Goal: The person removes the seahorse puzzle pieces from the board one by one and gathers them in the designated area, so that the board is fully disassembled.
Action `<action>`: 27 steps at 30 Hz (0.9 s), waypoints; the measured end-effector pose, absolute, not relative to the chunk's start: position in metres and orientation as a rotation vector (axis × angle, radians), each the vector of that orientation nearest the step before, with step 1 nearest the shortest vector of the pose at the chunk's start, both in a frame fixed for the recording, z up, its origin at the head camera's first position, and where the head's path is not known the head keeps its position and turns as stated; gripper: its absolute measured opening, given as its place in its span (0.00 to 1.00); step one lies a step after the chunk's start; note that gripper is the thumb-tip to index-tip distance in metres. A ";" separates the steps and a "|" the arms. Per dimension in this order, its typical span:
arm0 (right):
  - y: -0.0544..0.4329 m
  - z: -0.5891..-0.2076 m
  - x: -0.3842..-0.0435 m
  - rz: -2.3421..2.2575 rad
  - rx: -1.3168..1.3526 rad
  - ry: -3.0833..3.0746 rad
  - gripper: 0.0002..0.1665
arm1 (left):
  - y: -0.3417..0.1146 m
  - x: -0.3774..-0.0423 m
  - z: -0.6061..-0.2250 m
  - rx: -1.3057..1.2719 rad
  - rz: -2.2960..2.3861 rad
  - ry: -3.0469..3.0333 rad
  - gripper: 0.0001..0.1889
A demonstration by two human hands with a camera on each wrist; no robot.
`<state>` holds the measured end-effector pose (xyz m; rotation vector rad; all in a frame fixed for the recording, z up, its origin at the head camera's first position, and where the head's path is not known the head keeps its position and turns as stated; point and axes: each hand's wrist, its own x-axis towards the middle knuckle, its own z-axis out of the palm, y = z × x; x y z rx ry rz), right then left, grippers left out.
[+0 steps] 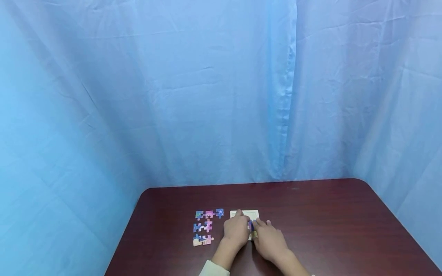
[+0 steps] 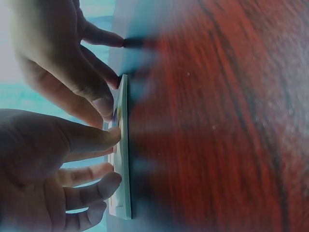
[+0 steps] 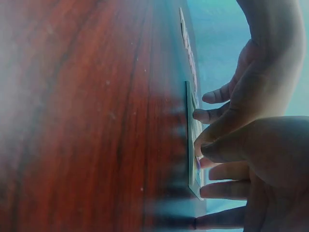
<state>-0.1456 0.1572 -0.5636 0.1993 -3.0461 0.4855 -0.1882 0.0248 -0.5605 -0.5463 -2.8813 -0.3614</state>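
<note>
A small white puzzle tray [image 1: 252,213] lies on the table under both hands. Between the hands show jigsaw pieces [image 1: 251,226] in purple and yellow-green, mostly covered by fingers. My left hand [image 1: 236,230] is over the tray's left part; in the left wrist view its thumb [image 2: 108,138] touches the pieces at the near side, its other fingers loosely bent along the tray. My right hand [image 1: 271,240] reaches over the right side, its fingers [image 3: 227,189] extended across the tray's edge. The two thumbs nearly meet over the tray.
Left of the tray lie several loose jigsaw pieces [image 1: 208,226] in pink and blue, set roughly in rows. The dark red-brown table [image 1: 321,214] has rounded back corners. Blue curtains [image 1: 214,96] hang behind it and at both sides.
</note>
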 end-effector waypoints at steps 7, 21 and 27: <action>0.159 -0.563 -0.153 0.425 0.153 -3.045 0.30 | 0.025 -0.193 -0.565 -0.544 -0.344 -2.906 0.14; 0.163 -0.563 -0.154 0.481 0.087 -3.167 0.33 | 0.025 -0.194 -0.570 -0.559 -0.339 -2.881 0.15; 0.164 -0.565 -0.150 0.472 0.095 -3.179 0.32 | 0.024 -0.190 -0.570 -0.554 -0.376 -2.846 0.15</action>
